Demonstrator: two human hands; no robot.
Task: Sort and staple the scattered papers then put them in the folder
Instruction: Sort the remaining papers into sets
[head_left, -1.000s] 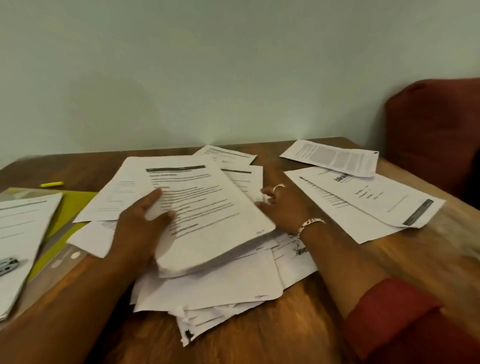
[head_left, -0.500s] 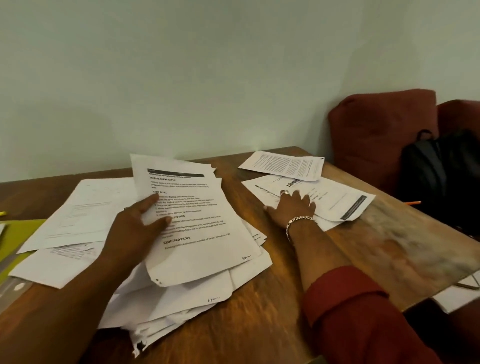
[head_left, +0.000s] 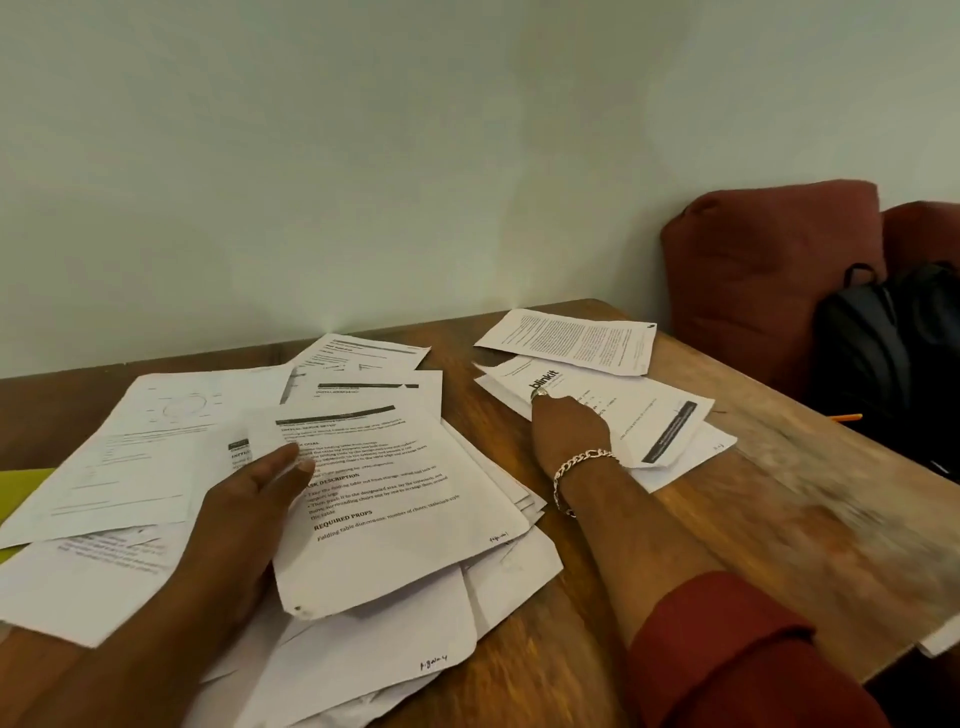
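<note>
Two hands at work, sorting underway: near left, the left hand grips a printed sheaf with thumb on top, above the loose pile. Farther right, the right hand lies flat-fingered on the blinkit sheet. Next, I'd say, drag that sheet in. Folder waits far left.

Plain pale wall runs behind the wooden table, lit dimly and evenly. Right of the right hand: dark red cushioned seat against the wall, black bag leaning on it (second red cushion further right, cut off).
</note>
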